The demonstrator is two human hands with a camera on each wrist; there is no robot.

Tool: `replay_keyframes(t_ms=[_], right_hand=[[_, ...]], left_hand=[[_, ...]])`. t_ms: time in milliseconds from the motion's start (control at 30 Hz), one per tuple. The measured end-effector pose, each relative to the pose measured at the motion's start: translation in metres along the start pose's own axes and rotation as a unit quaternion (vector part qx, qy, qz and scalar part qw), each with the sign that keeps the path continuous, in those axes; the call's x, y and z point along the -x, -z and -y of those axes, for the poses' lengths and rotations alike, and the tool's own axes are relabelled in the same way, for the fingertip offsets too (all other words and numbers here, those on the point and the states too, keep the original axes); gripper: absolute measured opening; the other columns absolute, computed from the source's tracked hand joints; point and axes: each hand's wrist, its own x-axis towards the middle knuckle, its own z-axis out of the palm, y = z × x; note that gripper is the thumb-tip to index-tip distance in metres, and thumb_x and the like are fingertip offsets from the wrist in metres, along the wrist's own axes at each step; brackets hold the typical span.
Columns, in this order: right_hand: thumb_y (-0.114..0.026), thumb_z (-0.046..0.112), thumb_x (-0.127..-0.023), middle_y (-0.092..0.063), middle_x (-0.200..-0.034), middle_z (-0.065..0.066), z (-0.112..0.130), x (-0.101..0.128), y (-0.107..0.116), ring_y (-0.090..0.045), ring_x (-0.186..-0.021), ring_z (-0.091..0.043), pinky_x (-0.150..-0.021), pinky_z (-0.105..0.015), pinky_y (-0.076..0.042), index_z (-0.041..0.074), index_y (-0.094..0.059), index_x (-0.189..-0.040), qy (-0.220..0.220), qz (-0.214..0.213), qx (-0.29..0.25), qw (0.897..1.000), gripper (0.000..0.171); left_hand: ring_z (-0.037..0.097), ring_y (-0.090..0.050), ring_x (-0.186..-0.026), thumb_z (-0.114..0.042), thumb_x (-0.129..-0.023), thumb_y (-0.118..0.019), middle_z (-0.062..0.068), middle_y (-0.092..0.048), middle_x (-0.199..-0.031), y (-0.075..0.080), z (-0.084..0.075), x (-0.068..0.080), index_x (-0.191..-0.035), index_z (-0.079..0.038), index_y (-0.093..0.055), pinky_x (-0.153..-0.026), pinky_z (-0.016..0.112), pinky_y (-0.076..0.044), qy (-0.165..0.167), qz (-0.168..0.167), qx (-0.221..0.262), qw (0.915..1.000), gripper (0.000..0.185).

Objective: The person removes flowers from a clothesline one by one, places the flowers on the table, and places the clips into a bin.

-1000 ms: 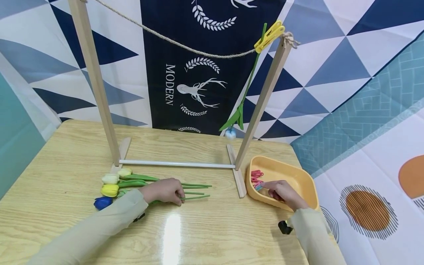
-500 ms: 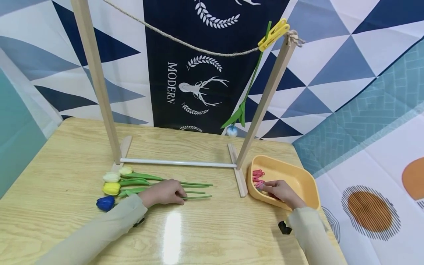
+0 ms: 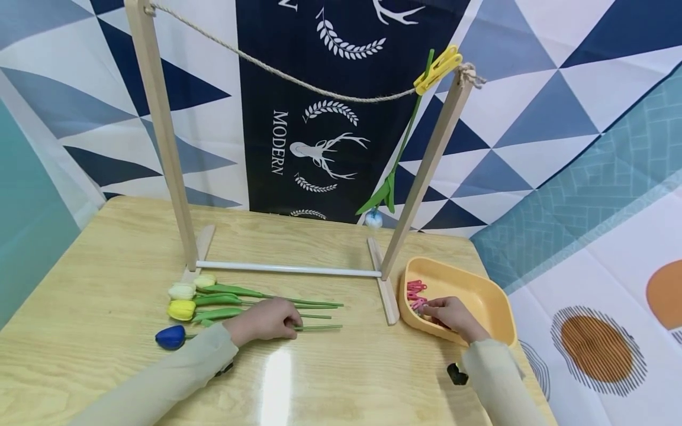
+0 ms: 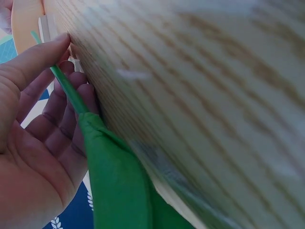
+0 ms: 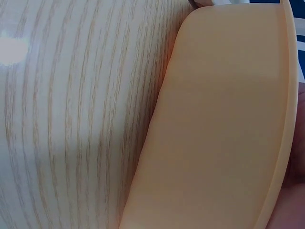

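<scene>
My left hand (image 3: 269,320) pinches the green stem of a blue tulip (image 3: 170,337) low over the table. In the left wrist view the thumb and fingers meet around that stem (image 4: 69,88), above a broad green leaf. Beside it lie a yellow tulip (image 3: 182,310) and two pale tulips, one of them white (image 3: 182,291). My right hand (image 3: 452,315) reaches into an orange basin (image 3: 492,296), its fingertips at a cluster of small pink clothespins (image 3: 414,287). Whether it grips one is hidden; the basin wall (image 5: 224,114) blocks the right wrist view.
A wooden stand with a white crossbar (image 3: 288,269) rises behind the flowers. From its rope (image 3: 298,80) a yellow clothespin (image 3: 438,70) holds a light blue tulip (image 3: 374,219) head down near the right post (image 3: 428,171). A patterned cloth hangs behind.
The blue tulip has shifted slightly toward the front, away from the other tulips, with my left hand. My right fingers have drawn together at the clothespins. The head view has shifted a little.
</scene>
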Motion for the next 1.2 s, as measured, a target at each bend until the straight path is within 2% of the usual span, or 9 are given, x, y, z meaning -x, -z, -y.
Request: replay_keyframes(t_ms=[233, 500, 767, 1033, 1200], right_hand=[[-0.06, 0.026, -0.09, -0.058, -0.072, 0.0, -0.003, 0.003, -0.005, -0.049, -0.064, -0.011, -0.06, -0.025, -0.04, -0.005, -0.064, -0.111, -0.007, -0.002, 0.002, 1.0, 0.037], [-0.058, 0.029, -0.092, -0.055, -0.064, 0.002, 0.003, -0.003, 0.001, -0.047, -0.056, -0.01, -0.054, -0.023, -0.038, 0.0, -0.067, -0.103, -0.002, -0.002, -0.008, 1.0, 0.032], [-0.059, 0.029, -0.091, -0.055, -0.062, 0.003, 0.004, -0.001, 0.003, -0.045, -0.053, -0.008, -0.05, -0.023, -0.037, -0.002, -0.066, -0.105, -0.007, -0.007, -0.016, 1.0, 0.034], [-0.056, 0.028, -0.093, -0.054, -0.065, 0.001, 0.003, 0.001, 0.004, -0.046, -0.054, -0.01, -0.051, -0.023, -0.037, -0.003, -0.064, -0.108, -0.012, -0.01, -0.025, 1.0, 0.035], [-0.052, 0.028, -0.096, -0.055, -0.066, 0.0, 0.011, 0.005, 0.014, -0.045, -0.055, -0.011, -0.052, -0.025, -0.039, -0.003, -0.062, -0.114, 0.009, -0.041, -0.038, 0.998, 0.037]], left_hand=[[-0.001, -0.047, -0.063, -0.015, -0.082, -0.07, -0.012, -0.058, -0.071, -0.006, 0.001, 0.003, -0.096, -0.011, -0.071, -0.066, 0.023, -0.046, 0.009, -0.007, 0.009, 0.9999, 0.014], [0.002, -0.044, -0.062, -0.016, -0.084, -0.069, -0.012, -0.054, -0.069, -0.002, 0.002, 0.003, -0.094, -0.013, -0.07, -0.069, 0.025, -0.047, 0.007, -0.011, -0.005, 0.9999, 0.01], [0.003, -0.047, -0.066, -0.014, -0.086, -0.066, -0.009, -0.06, -0.078, -0.004, -0.001, 0.002, -0.093, -0.013, -0.07, -0.068, 0.026, -0.047, 0.022, -0.027, -0.003, 0.9994, 0.008], [0.003, -0.047, -0.065, -0.011, -0.087, -0.064, -0.008, -0.06, -0.078, -0.005, -0.002, 0.001, -0.091, -0.012, -0.07, -0.068, 0.026, -0.047, 0.013, -0.033, -0.012, 0.9993, 0.008], [0.002, -0.048, -0.067, -0.014, -0.087, -0.065, -0.009, -0.06, -0.078, 0.0, -0.006, 0.004, -0.091, -0.012, -0.07, -0.068, 0.025, -0.047, 0.014, -0.035, -0.011, 0.9992, 0.007]])
